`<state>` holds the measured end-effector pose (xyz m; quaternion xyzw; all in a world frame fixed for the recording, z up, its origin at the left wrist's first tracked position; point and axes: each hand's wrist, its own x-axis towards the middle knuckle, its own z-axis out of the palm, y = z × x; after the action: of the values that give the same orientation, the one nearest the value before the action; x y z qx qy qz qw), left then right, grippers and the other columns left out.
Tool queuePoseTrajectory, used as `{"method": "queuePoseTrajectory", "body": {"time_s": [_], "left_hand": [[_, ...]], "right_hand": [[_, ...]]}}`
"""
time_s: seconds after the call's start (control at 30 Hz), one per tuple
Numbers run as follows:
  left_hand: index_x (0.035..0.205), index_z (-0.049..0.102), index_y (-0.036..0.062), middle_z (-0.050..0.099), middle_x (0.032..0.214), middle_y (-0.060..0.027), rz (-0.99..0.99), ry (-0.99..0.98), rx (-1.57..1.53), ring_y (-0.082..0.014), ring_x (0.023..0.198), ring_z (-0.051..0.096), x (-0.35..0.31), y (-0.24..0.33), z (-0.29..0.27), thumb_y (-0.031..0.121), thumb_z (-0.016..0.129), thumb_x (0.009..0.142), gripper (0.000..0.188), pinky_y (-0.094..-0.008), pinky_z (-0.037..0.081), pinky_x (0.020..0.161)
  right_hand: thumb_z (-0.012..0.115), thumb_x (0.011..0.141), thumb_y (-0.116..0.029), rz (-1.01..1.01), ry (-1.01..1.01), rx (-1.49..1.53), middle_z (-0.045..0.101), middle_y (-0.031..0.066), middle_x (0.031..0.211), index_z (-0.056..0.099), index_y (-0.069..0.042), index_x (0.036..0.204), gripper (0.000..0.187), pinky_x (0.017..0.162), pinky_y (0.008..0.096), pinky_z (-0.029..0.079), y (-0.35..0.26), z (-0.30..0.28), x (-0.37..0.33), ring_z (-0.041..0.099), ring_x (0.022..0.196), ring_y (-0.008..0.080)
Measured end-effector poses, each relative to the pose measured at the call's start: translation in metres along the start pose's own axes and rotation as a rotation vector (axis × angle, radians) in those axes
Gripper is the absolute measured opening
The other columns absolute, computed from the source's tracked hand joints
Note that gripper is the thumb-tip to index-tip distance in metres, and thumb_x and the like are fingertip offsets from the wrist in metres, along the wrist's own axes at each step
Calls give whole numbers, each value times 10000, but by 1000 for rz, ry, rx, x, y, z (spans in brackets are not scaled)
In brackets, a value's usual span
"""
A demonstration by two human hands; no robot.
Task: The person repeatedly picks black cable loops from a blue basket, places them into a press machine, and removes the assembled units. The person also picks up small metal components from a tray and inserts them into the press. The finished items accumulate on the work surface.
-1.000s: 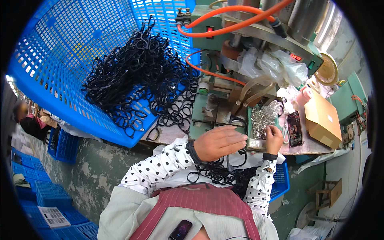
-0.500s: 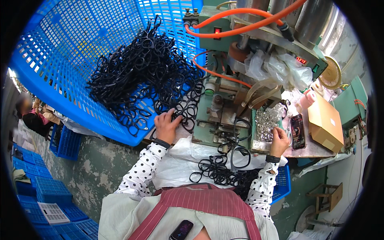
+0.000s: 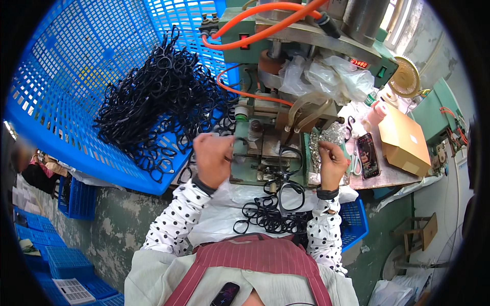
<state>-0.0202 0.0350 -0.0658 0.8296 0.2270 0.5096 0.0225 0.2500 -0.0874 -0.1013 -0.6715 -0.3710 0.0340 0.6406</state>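
My left hand (image 3: 212, 159) is closed, slightly blurred, in front of the machine's left side. A black eyeglass frame (image 3: 240, 141) shows partly at its fingertips. My right hand (image 3: 333, 164) is in a pinch beside the tray of small shiny metal parts (image 3: 331, 133); whatever the fingers hold is too small to make out. Between the hands, a black eyeglass frame (image 3: 292, 197) hangs at the front of the green press machine (image 3: 245, 176). Several black frames (image 3: 270, 217) lie below it on white plastic sheeting over my lap.
A large blue basket (image 3: 153, 183) with a heap of black frames (image 3: 153, 92) stands at left. Orange hoses (image 3: 270, 11) arch over the machine. To the right are a phone (image 3: 368, 155), a cardboard box (image 3: 405, 140) and a pink bottle (image 3: 376, 113). A smaller blue basket (image 3: 356, 224) sits below.
My left hand has come away from the frames at the basket's lip toward the machine, with a frame at its fingers. My right hand has lifted slightly from the metal parts. The view has shifted.
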Motion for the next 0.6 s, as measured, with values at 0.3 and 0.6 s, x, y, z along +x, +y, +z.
{"method": "queuePoseTrajectory", "body": {"time_s": [0.3,0.6], "left_hand": [[1218,602,67,654,1044,-50,375,-153,-397,-231,902,620,18,67,38,70,675,739,484,-437,452,901],[1183,592,43,685,1047,-90,534,-205,-438,-233,859,640,3,68,33,99,679,791,406,-444,470,864]], "right_hand": [[722,755,36,194,-241,411,681,74,837,585,15,1118,389,600,198,429,-85,22,-17,585,713,72],[738,724,48,212,-167,398,672,116,841,475,12,1165,516,631,215,476,-90,45,-12,606,722,105]]}}
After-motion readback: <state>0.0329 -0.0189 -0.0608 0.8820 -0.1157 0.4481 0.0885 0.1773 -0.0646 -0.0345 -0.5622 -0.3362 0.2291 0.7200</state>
